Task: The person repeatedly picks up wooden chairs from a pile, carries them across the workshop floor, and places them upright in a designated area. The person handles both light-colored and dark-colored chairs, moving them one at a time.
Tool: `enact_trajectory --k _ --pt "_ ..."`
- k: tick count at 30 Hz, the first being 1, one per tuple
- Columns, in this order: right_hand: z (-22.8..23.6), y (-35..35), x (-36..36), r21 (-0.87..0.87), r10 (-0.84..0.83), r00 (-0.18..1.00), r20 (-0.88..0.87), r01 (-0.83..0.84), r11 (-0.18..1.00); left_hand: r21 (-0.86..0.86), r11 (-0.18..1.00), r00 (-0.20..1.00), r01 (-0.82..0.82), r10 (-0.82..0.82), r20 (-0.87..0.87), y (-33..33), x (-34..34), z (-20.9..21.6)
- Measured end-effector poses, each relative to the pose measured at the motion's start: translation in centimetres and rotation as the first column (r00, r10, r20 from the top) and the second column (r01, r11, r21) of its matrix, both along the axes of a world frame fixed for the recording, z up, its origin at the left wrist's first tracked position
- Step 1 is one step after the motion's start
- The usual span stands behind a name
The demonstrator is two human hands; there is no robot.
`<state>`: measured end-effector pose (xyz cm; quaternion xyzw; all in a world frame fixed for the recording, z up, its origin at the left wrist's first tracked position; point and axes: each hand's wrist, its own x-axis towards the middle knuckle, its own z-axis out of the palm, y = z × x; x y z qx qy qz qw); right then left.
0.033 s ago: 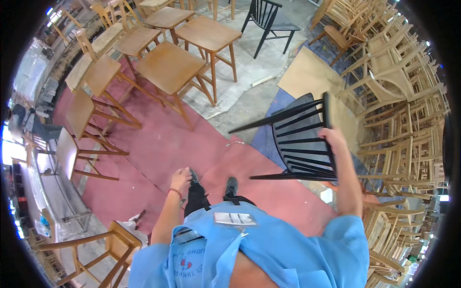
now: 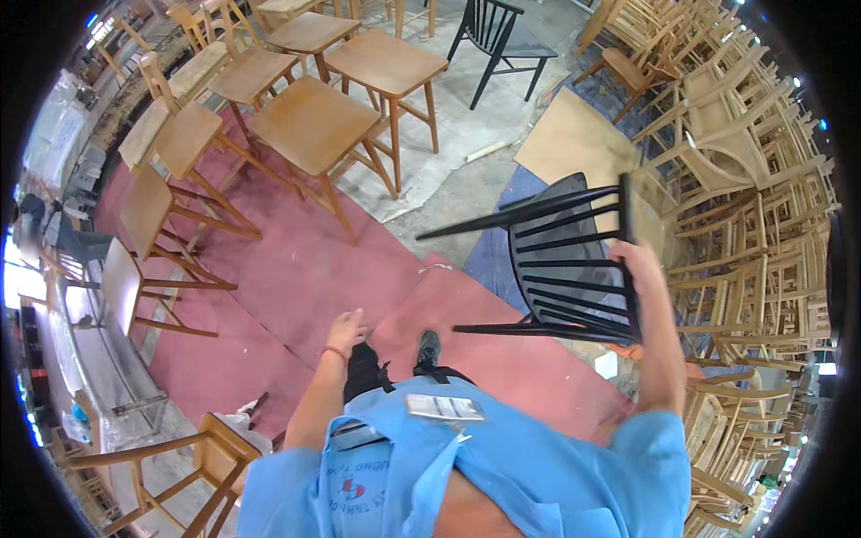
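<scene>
My right hand [image 2: 635,258] is wrapped round the top rail of a black spindle-back chair [image 2: 565,269], out to my right. The chair is tilted, its spindled back toward me and two legs pointing left. Its dark seat shows partly behind the spindles. My left hand [image 2: 345,332] hangs in front of my left leg, with a red band at the wrist. It holds nothing, and its fingers are partly stretched out. No furniture touches that hand.
Brown wooden stools [image 2: 314,125] line the left and far left over red floor sheeting [image 2: 296,278]. A second black chair [image 2: 498,49] stands far ahead. Stacked unfinished chair frames [image 2: 744,215] crowd the right. Cardboard [image 2: 574,134] lies ahead right; an overturned wooden stool [image 2: 211,457] is near left.
My right hand and the black chair have shifted slightly right. My left hand has moved a little to the right and its fingers have loosened outward.
</scene>
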<state>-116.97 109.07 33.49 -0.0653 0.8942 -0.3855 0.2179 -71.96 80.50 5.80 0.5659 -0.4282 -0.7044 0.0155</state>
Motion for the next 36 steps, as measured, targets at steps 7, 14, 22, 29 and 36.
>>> enact_trajectory --k 7,14,22,29,36 --pt "13.4 12.0 5.1 -0.452 -0.122 0.992 -0.012 0.104 0.886 0.374 0.838 0.915 -0.396 0.329 0.232 7.1 -10.9 -0.9" --pt "12.5 17.7 7.6 -0.605 -0.359 0.923 0.139 0.366 0.707 0.447 0.687 0.604 -0.573 0.723 -0.336 4.0 -13.8 1.1" --pt "9.7 20.0 8.8 -0.506 -0.583 0.812 0.039 0.519 0.689 0.327 0.943 0.403 -0.069 0.326 -0.855 -0.5 -31.3 20.4" --pt "7.6 17.3 10.6 -0.492 -0.524 0.839 0.147 0.522 0.697 0.013 1.0 0.024 -0.009 0.013 -1.0 1.8 -30.3 46.1" --pt "3.2 12.2 11.4 -0.501 -0.324 0.894 0.308 0.442 0.744 -0.256 0.914 -0.151 -0.314 -0.314 -0.937 -2.1 -18.2 60.7"
